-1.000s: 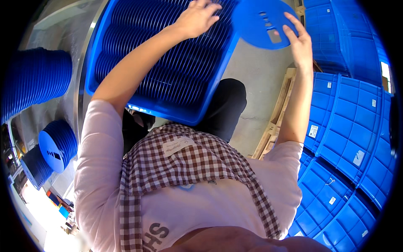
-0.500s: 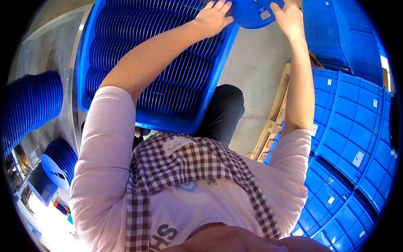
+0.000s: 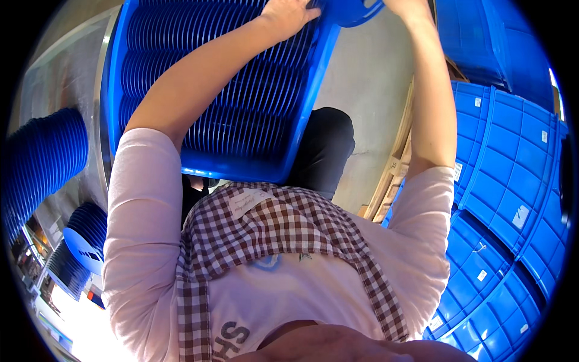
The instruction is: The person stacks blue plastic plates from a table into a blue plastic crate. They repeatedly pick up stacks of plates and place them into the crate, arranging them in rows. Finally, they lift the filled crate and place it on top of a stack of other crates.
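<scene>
A blue plastic crate (image 3: 310, 114) in front of me holds several rows of thin blue discs (image 3: 211, 78) standing on edge. Over its far right end is my left hand (image 3: 286, 17), with thumb stretched out and apart from the fingers; the fingertips run to the picture's top edge. Beyond the crate's right rim a loose blue disc (image 3: 350, 15) with a cut-out is partly out of view. My right hand (image 3: 411, 7) is closed on this disc's right edge, its fingers largely cut off by the top edge.
Ribbed stacks of blue discs (image 3: 45, 151) lie on a metal-framed table (image 3: 99, 72) at left, with another disc stack (image 3: 84, 247) nearer me. Blue crates (image 3: 500, 157) are piled at right beside a wooden pallet (image 3: 395, 166). My knee (image 3: 329, 145) is against the crate's right side.
Both hands and the loose disc have shifted up toward the top edge, so less of them shows. The crate sits slightly higher and further left in the picture.
</scene>
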A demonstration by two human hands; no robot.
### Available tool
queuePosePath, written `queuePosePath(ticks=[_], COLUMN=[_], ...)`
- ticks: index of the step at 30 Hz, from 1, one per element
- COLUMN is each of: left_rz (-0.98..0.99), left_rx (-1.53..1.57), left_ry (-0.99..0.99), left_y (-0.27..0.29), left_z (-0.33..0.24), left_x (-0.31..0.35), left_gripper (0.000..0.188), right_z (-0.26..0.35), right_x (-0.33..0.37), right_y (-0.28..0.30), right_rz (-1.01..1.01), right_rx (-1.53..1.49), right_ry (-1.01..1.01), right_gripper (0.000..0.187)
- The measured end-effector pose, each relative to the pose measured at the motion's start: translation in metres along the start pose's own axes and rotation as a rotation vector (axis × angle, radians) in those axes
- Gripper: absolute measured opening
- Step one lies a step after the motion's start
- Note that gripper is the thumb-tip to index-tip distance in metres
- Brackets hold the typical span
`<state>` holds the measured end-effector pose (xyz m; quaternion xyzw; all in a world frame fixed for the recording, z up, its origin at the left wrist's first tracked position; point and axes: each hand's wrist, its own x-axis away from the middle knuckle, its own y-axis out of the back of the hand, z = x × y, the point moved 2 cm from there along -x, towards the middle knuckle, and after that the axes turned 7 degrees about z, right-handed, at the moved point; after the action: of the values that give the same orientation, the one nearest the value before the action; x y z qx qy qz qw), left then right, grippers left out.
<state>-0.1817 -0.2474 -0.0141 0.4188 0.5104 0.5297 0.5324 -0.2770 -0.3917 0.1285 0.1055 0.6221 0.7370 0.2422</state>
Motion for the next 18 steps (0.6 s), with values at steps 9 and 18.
queuePosePath(ticks=[9,18], left_rz=[0.106,0.097], left_rx=[-0.071,-0.094], left_ry=[0.006,-0.002], left_y=[0.011,0.012], left_z=[-0.003,0.0], left_x=[0.008,0.016], left_gripper=[0.033,0.03], right_z=[0.024,0.03], right_x=[0.006,-0.009], right_y=[-0.074,-0.091], right_rz=[0.191,0.166], right_rx=[0.115,0.288], right_ry=[-0.132,0.174], right_gripper=[0.049,0.04])
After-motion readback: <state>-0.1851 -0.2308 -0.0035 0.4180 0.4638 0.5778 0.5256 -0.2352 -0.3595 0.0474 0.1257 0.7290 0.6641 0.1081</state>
